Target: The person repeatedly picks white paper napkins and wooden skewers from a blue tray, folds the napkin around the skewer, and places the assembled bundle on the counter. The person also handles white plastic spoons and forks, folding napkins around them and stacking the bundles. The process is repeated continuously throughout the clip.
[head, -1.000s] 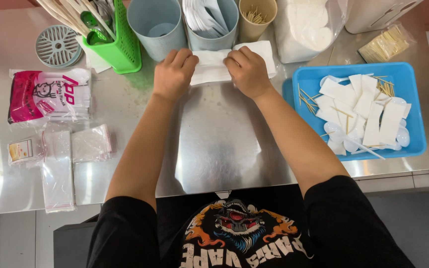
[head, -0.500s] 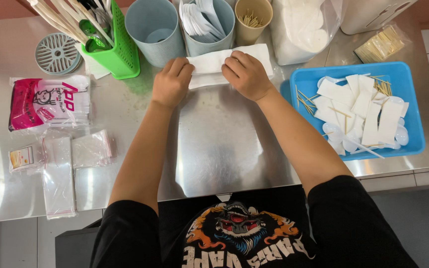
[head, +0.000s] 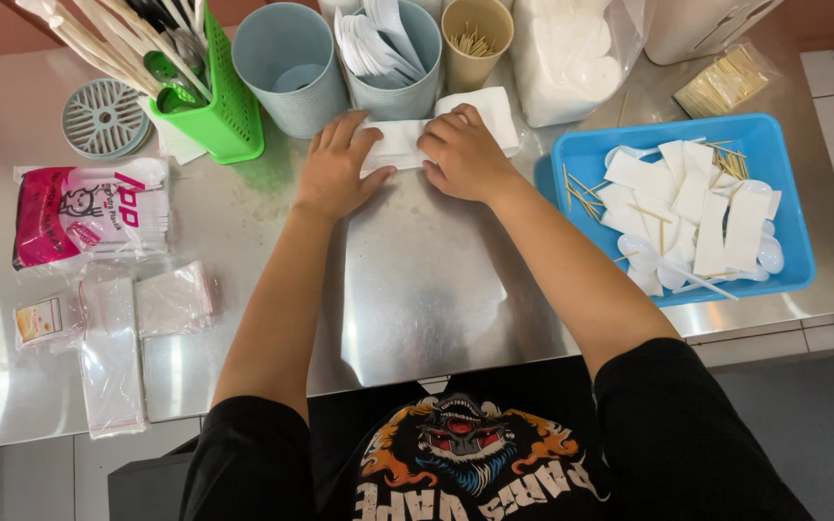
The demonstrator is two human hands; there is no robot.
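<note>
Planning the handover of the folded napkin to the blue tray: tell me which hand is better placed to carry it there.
Probably the right hand. It rests on the white napkin on the side nearer the blue tray, with bare steel between. The left hand presses the napkin's far end, beside the green basket.

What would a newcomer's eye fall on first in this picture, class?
Both hands, left hand and right hand, press a white folded napkin flat on the steel table. At right, a bright blue tray holds folded napkins, toothpicks and plastic spoons; at upper left stands a green basket.
</note>
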